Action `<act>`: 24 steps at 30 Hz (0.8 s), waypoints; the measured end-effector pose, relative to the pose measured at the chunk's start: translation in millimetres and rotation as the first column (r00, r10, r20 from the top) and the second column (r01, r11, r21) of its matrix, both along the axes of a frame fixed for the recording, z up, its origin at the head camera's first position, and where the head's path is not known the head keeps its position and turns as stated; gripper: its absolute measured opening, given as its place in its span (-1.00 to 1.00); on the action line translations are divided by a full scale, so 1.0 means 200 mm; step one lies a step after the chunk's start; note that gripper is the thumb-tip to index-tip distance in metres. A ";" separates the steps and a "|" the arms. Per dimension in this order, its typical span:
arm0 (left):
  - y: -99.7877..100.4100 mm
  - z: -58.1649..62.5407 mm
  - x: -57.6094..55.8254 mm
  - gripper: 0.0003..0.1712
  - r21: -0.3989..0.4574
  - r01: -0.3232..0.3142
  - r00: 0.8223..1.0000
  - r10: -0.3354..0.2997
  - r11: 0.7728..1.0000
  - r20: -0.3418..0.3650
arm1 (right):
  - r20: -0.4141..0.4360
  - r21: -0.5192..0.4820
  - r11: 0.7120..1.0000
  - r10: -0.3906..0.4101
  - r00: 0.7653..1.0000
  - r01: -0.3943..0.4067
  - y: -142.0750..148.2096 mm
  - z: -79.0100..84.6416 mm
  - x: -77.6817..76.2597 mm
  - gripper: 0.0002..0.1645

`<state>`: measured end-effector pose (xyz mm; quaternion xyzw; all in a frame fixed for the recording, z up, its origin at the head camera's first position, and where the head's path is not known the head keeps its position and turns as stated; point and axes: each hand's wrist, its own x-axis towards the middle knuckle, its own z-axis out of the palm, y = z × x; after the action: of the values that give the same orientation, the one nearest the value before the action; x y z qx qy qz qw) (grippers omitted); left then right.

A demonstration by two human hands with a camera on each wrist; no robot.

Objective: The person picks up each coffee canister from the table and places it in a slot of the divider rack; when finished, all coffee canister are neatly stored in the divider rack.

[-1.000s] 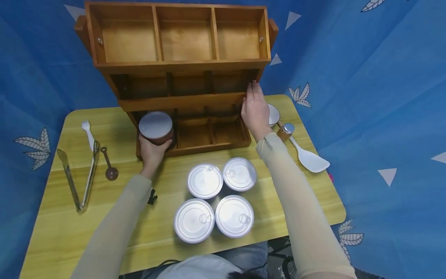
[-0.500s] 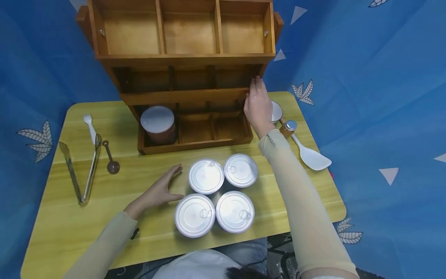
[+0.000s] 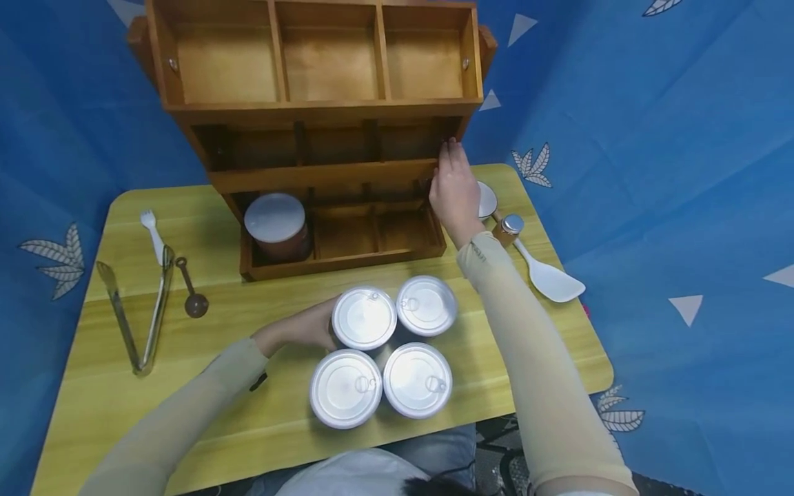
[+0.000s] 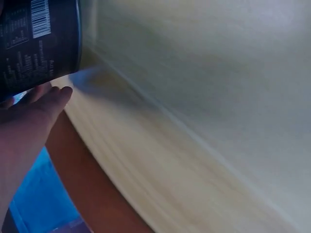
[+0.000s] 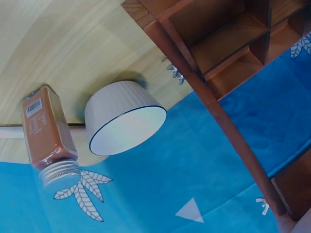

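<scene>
In the head view my left hand [image 3: 308, 326] reaches round the back-left of several silver-lidded cans, thumb on its near side and fingertips hidden behind it. The gripped can [image 3: 364, 317] stands with the others; its dark side with a barcode [image 4: 41, 53] shows in the left wrist view. My right hand [image 3: 455, 196] holds the right end of the wooden rack [image 3: 316, 178] at the middle tier, fingers extended along it. A brown canister with a grey lid [image 3: 275, 217] sits in the rack's bottom left compartment.
Left on the table [image 3: 248, 434] lie metal tongs [image 3: 151, 324], a white fork [image 3: 152, 234] and a brown scoop [image 3: 194, 296]. Right of the rack are a white bowl [image 5: 121, 114], a spice bottle [image 5: 46, 128] and a white spatula [image 3: 555, 281]. Blue cloth [image 3: 682, 172] hangs behind.
My left hand has let go of the canister in the bottom tier, moved down towards the cans and taken hold of the back-left one. My right hand has stayed on the rack.
</scene>
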<state>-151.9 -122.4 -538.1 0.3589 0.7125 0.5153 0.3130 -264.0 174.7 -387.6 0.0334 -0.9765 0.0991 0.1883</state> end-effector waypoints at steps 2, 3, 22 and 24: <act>0.00 -0.01 0.00 0.42 0.012 0.005 1.000 -0.005 1.000 0.013 | 0.016 0.001 1.000 0.000 1.000 0.000 0.00 0.00 0.00 -0.39; 0.00 -0.02 0.00 0.43 0.016 0.004 1.000 -0.004 1.000 0.019 | 0.021 0.002 1.000 -0.001 1.000 0.001 -0.01 0.00 0.00 -0.39; -0.02 -0.07 0.05 0.41 0.161 -0.328 0.939 0.340 0.931 -0.047 | 0.006 0.015 1.000 -0.008 1.000 0.008 0.00 -0.01 0.00 -0.39; -0.01 -0.05 0.05 0.42 0.186 -0.372 0.919 0.389 0.909 -0.062 | 0.008 0.014 1.000 -0.006 1.000 0.006 0.00 -0.01 0.00 -0.39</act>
<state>-142.6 -124.6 -547.3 0.2633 0.7366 0.6072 0.1394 -264.2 174.6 -389.4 0.0314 -0.9780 0.0916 0.1847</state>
